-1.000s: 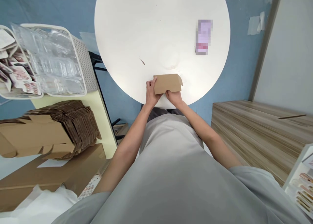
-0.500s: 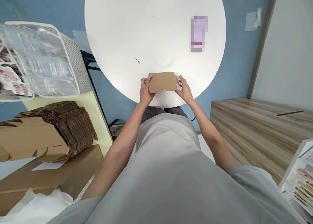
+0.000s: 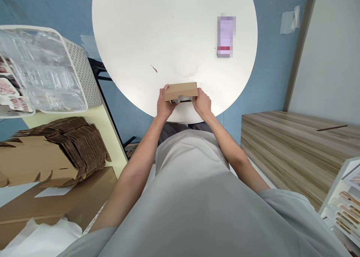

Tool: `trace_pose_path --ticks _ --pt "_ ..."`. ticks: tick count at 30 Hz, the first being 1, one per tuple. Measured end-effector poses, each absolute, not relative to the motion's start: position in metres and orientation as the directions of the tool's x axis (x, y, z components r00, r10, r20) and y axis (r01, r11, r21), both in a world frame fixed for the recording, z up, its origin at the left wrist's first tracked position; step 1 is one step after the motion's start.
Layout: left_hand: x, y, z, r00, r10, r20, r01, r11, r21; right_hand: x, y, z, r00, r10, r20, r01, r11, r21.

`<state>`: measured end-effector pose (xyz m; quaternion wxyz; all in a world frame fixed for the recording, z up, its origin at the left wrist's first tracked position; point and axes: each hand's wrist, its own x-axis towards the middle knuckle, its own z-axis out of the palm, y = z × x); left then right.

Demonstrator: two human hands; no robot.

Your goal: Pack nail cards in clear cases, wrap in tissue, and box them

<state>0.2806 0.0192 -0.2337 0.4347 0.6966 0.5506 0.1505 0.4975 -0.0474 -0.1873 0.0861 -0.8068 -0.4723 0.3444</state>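
Observation:
A small brown cardboard box [image 3: 181, 90] is between my hands at the near edge of the round white table [image 3: 135, 32]. My left hand [image 3: 165, 104] grips its left end, thumb side along the top corner. My right hand [image 3: 202, 102] is closed on the right end, fingers bent around the corner. On the side facing me there is a gap below the lid's notched edge, and something whitish or clear shows inside; I cannot make out what it is.
A pixelated purple item [image 3: 225, 36] lies at the table's right. On the left, a white basket [image 3: 80, 67] holds clear plastic trays, beside a stack of flattened cardboard boxes [image 3: 75, 148] and a large carton [image 3: 92, 189]. A wood-grain cabinet [image 3: 287, 144] stands at the right.
My right hand has moved in from beside the box's open end flap and closed on that end. The box has tilted, and a gap on its near side now shows.

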Motion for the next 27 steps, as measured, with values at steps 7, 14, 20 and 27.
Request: trace_pose_path --ticks 7,14,20,27 --pt "0.283 0.016 -0.218 0.408 0.877 -0.255 0.628 -0.066 0.776 0.519 -0.068 -0.196 0.184 0.88 -0.437 0.768 -0.407 -0.495" --pt "0.268 -0.001 -0.221 0.444 0.852 -0.278 0.65 -0.092 0.755 0.535 -0.098 -0.196 0.027 0.914 -0.405 0.794 -0.265 -0.547" --pt "0.27 -0.025 -0.236 0.392 0.878 -0.274 0.615 -0.029 0.788 0.537 -0.105 -0.203 -0.007 0.917 -0.398 0.763 -0.253 -0.595" --pt "0.275 -0.026 -0.206 0.342 0.895 -0.285 0.603 0.023 0.797 0.532 -0.101 -0.181 0.06 0.926 -0.373 0.736 -0.293 -0.611"
